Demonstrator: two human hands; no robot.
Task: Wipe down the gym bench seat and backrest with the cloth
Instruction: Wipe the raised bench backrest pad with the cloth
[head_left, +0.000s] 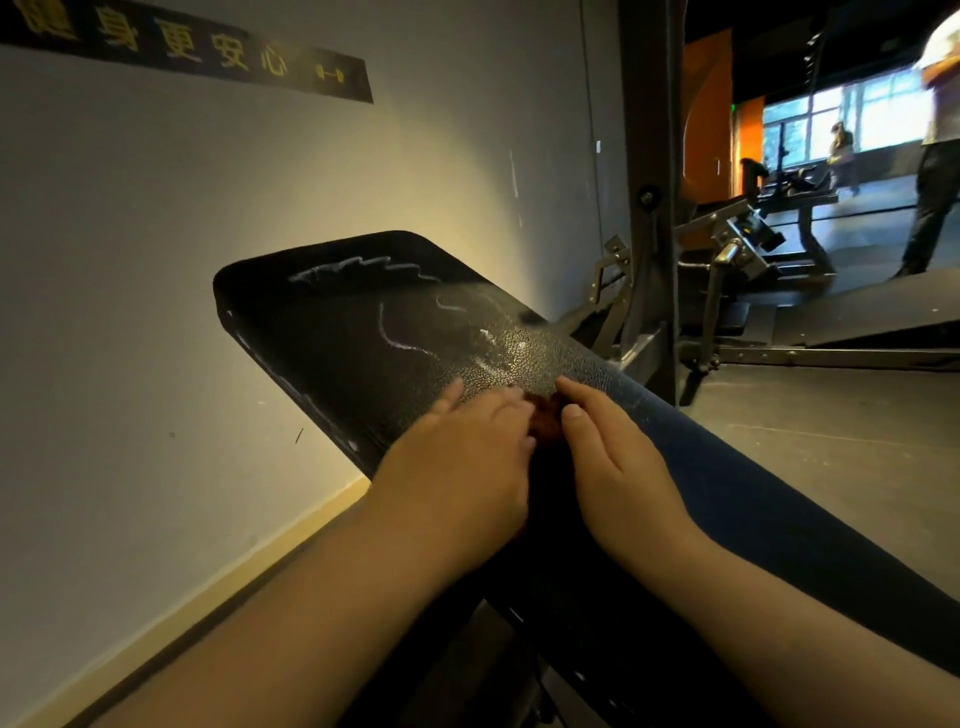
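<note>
The black padded bench backrest (363, 322) slopes up and away from me, with wet streaks shining on its upper part. Both hands rest on the pad near its middle. My left hand (467, 457) lies flat with its fingers straight. My right hand (618, 467) sits beside it, fingers together and extended. Between the fingertips shows a small patch of dark reddish cloth (543, 415), mostly hidden under the hands. I cannot tell whether either hand pinches it.
A grey wall (156, 260) with a dark banner runs close along the left. A dark steel upright (649, 208) and other gym machines stand to the right. A person (935, 156) stands at the far right on the open floor.
</note>
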